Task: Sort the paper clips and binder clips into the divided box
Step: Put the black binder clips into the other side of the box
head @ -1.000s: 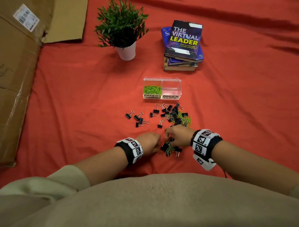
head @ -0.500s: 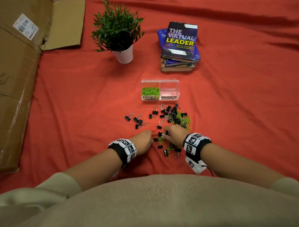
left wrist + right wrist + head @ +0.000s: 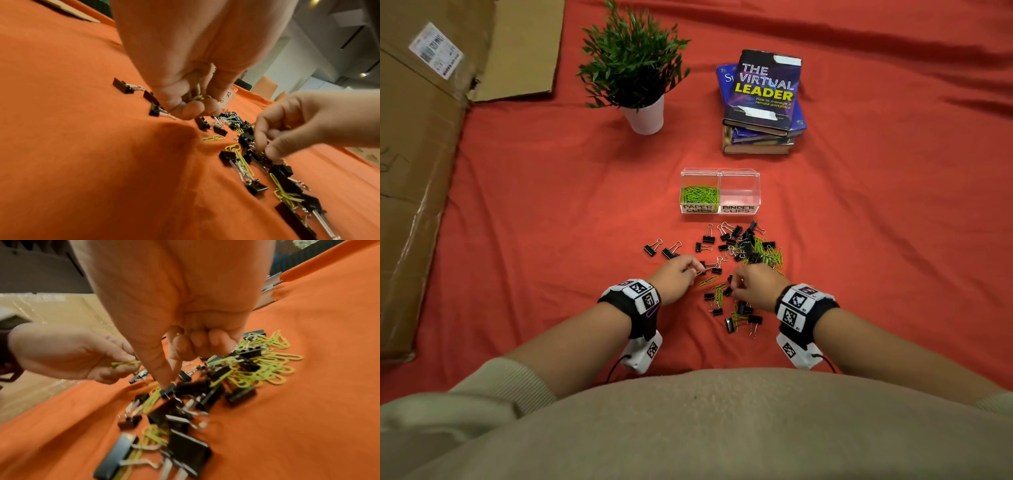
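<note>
While both wrists hover low over the red cloth, the left hand has its fingers curled in, pinching a small bunch of green paper clips between thumb and fingertips. Just to its right, the right hand reaches down with thumb and forefinger drawn together on a black binder clip at the near edge of the mixed pile, its other fingers folded into the palm; the right wrist view is blurred, so I cannot tell whether that clip is off the cloth. Between the two hands lie a few loose green paper clips, and below the right hand more binder clips are tangled with paper clips. Beyond both hands stands the clear divided box, its left compartment, labelled PAPER CLIPS, holding green clips, its right one, labelled BINDER CLIPS, showing none. Farther beyond are a potted plant and a stack of books, and far left of the left hand lies flattened cardboard.
</note>
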Tool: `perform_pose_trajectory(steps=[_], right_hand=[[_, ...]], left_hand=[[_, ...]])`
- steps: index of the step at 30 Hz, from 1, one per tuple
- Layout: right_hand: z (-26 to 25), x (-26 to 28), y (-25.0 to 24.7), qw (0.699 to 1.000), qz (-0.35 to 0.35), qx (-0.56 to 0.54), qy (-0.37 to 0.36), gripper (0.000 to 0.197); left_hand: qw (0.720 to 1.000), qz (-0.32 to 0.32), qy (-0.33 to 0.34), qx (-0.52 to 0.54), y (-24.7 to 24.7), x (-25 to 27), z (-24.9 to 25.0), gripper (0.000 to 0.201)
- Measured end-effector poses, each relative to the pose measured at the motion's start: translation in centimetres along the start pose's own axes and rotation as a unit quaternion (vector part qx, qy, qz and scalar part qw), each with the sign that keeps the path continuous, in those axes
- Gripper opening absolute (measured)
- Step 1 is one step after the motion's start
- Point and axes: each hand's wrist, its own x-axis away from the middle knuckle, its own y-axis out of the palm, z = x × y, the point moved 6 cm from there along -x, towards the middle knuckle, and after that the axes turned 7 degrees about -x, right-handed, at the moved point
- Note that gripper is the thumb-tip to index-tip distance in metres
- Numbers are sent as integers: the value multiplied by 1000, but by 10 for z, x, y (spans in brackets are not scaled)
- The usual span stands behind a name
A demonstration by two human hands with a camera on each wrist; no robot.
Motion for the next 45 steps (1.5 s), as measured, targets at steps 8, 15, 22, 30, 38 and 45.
perform_pose_trajectory(steps=[8, 15, 22, 30, 38, 45], right_hand=[[21, 6, -9, 998, 30, 27, 39, 8], [7, 1, -1, 988, 30, 147, 34, 20], [13, 3, 3, 991, 3, 129, 39, 19], [21, -2, -19, 996, 30, -75, 48, 8], [28, 1, -36, 885, 47, -446, 124, 14], [10, -3, -12, 877, -21, -458, 143, 18]], left_hand=[[994, 39, -29, -95, 10, -6, 11, 17], [938, 39, 45, -342, 27, -8, 18, 23], [909, 43, 57, -411, 29, -2, 20, 25], [952, 25, 72, -298, 17, 2, 17, 7], [991, 0, 42, -129, 8, -3, 20, 16], [1000, 4, -27, -10, 16, -9, 20, 28]])
